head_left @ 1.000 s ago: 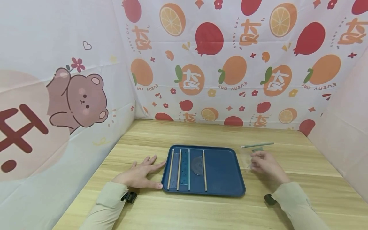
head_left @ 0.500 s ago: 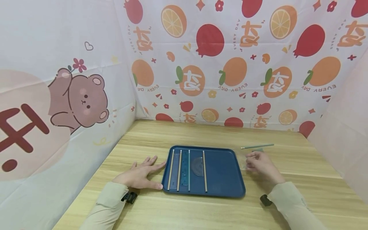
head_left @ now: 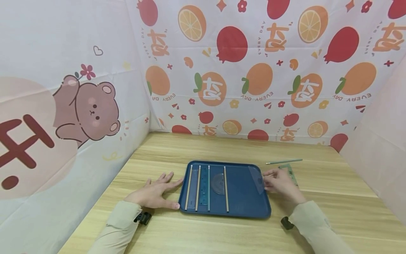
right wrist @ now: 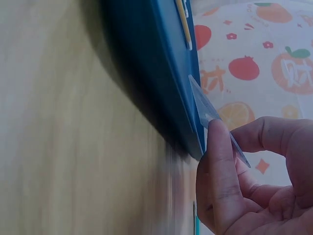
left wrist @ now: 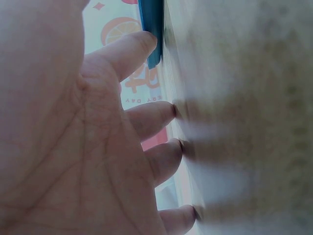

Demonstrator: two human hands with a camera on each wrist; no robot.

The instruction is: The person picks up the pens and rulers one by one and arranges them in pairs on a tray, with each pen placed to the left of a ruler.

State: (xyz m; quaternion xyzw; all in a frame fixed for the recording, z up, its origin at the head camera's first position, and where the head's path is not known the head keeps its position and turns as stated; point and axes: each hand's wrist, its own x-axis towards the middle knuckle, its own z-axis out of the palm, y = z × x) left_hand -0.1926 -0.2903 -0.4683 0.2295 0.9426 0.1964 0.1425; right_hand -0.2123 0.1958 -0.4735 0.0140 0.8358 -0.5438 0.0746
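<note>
My right hand (head_left: 282,183) pinches a clear set square (head_left: 255,179) between thumb and fingers, over the right rim of the blue tray (head_left: 244,197). In the right wrist view the set square (right wrist: 205,105) is seen nearly edge-on, tilted at the tray's side. My left hand (head_left: 153,192) lies spread on the table, thumb and index finger at the tray's left edge. In the tray lie a clear ruler (head_left: 192,190), a teal ruler (head_left: 203,190), a clear protractor (head_left: 217,184), a green pencil (head_left: 208,187) and gold pencils, one of them (head_left: 226,190) beside the protractor.
Right of the tray, a green set square (head_left: 291,173) lies on the wooden table (head_left: 222,233), partly behind my right hand. Behind it rests another green pencil (head_left: 283,161). Printed cloth walls (head_left: 196,116) stand at the back and sides.
My right hand has moved left with the clear set square, from the table to over the tray's right side. More of the green set square shows. The left hand stays in place.
</note>
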